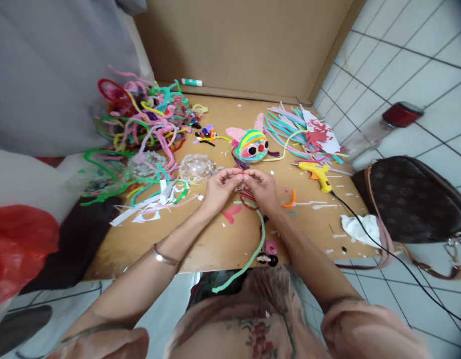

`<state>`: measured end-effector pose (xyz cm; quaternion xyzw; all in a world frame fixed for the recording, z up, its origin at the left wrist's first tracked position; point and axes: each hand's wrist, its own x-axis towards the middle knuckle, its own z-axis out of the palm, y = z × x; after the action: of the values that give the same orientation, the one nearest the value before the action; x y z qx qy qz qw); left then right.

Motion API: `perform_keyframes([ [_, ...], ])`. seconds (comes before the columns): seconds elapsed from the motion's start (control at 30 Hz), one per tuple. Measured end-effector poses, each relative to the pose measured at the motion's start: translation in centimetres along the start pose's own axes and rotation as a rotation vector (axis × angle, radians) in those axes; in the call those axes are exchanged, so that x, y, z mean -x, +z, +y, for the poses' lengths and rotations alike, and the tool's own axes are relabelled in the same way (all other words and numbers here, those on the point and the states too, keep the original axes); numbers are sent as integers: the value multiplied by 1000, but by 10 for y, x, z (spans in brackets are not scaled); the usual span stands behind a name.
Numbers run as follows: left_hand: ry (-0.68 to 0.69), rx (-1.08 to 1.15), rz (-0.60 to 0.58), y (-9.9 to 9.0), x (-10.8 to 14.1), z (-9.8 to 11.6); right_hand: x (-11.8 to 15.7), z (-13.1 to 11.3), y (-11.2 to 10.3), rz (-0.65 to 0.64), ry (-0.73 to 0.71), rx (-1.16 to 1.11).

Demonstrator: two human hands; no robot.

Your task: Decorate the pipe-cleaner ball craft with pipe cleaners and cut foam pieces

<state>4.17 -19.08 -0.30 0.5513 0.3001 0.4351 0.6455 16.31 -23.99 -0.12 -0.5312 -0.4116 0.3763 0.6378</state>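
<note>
My left hand (pixel 223 187) and my right hand (pixel 260 188) meet fingertip to fingertip above the table, both closed in a pinch on a small red piece (pixel 244 173). Most of it is hidden by the fingers. Dark red looped strands (pixel 248 198) lie just below the hands, and a pale green pipe cleaner (pixel 260 234) curves down past the table's front edge. Right behind my fingers sits a round striped craft figure (pixel 251 145) with pink ears, big black-and-white eyes and a red nose.
Tangled pipe cleaners (pixel 148 114) pile up at the left, near a clear plastic ball (pixel 196 168) and white paper scraps (pixel 151 202). To the right lie a yellow glue gun (pixel 315 174) with a black cord, straight pipe cleaners (pixel 286 124), and a brown bag (pixel 420 199). A glue stick (pixel 192 82) lies at the back.
</note>
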Motion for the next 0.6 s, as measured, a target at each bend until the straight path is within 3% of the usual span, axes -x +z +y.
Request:
perform_keyframes([
  [0.1, -17, -61, 8, 0, -1, 0, -1, 2, -1, 28, -22, 47],
  [0.2, 54, -137, 89, 2, -1, -2, 1, 5, -1, 28, -70, 119],
  [0.4, 116, -251, 116, 1, 0, -7, 0, 9, -3, -48, -145, 328],
  [0.5, 138, -213, 114, -3, -2, -9, 10, -2, -6, -70, -230, 586],
  [0.6, 165, -201, 138, -5, -3, -9, 43, -18, -20, -64, -327, 979],
])
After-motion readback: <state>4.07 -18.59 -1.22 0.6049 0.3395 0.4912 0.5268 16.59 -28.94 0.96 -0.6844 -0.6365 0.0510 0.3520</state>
